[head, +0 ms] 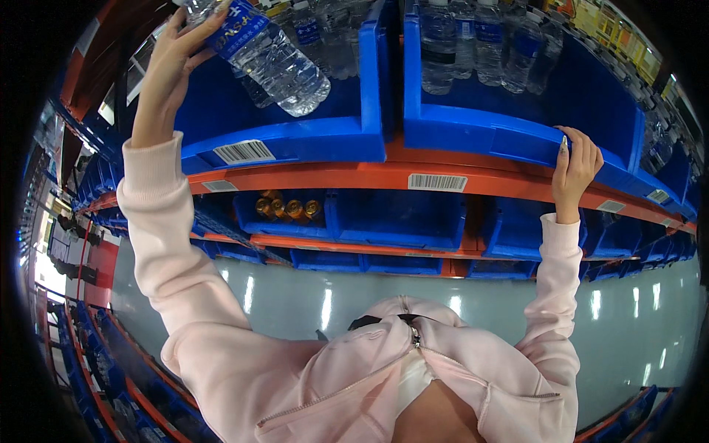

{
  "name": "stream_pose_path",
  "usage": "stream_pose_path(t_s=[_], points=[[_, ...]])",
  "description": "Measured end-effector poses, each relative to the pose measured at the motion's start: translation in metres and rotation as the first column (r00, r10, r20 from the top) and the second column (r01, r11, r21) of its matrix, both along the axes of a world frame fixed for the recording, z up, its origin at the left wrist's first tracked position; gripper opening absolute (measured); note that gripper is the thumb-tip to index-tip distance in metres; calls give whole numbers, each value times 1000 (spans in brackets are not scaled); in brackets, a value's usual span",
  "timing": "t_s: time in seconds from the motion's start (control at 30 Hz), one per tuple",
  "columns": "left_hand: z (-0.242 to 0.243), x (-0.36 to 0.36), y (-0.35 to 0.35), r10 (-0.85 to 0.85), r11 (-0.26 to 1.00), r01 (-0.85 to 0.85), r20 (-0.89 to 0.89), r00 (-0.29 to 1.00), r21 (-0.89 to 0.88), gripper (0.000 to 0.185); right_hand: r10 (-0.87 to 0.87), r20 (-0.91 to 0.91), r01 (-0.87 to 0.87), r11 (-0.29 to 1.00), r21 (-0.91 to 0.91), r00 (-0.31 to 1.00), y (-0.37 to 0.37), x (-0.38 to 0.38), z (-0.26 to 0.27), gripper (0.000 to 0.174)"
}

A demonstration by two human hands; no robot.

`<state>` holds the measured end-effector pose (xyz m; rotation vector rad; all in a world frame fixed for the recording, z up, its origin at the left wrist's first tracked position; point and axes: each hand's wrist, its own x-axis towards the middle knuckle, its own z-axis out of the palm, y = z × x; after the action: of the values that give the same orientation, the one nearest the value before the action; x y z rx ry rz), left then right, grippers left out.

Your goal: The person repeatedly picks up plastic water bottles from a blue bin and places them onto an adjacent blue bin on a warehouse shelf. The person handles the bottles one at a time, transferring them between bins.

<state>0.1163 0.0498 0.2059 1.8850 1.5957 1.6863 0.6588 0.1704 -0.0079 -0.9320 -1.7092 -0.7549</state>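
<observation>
My left hand [185, 47] grips a clear plastic water bottle [279, 69] with a blue label near its neck end. The bottle is tilted, its base pointing down and to the right, above a blue plastic bin [316, 133] with a barcode label. Other water bottles [307, 30] stand behind it in that bin. To the right, my right hand [577, 160] holds the front rim of a second blue bin [471, 130], thumb on the outer face. Several water bottles [488, 47] stand toward the back left of this bin.
An orange shelf beam [343, 178] bearing barcode labels runs below both bins. On the lower shelf, a blue bin [277, 226] contains several gold-topped cans [293, 209]. More racking [111, 360] stands at lower left. Grey shiny floor [376, 288] lies below; blurred figures are at far left.
</observation>
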Motion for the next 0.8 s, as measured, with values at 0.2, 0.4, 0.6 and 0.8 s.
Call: stream_pose_path(t_s=[0.2, 0.4, 0.6, 0.8], points=[[-29, -4, 77, 135, 986, -147, -134, 982, -78, 104, 11, 1, -11, 1000, 2, 1000, -2, 0, 1, 28], [-48, -16, 143, 53, 982, -86, -194, 980, -167, 103, -4, -12, 4, 1000, -11, 1000, -2, -1, -1, 27], [-70, -41, 187, 133, 968, -153, -111, 985, -200, 104, -29, -17, 30, 1000, 5, 999, -2, -2, -1, 27], [-80, -51, 206, 97, 965, -116, -92, 991, -235, 112, -44, -24, 44, 999, 2, 999, -3, -3, -1, 27]])
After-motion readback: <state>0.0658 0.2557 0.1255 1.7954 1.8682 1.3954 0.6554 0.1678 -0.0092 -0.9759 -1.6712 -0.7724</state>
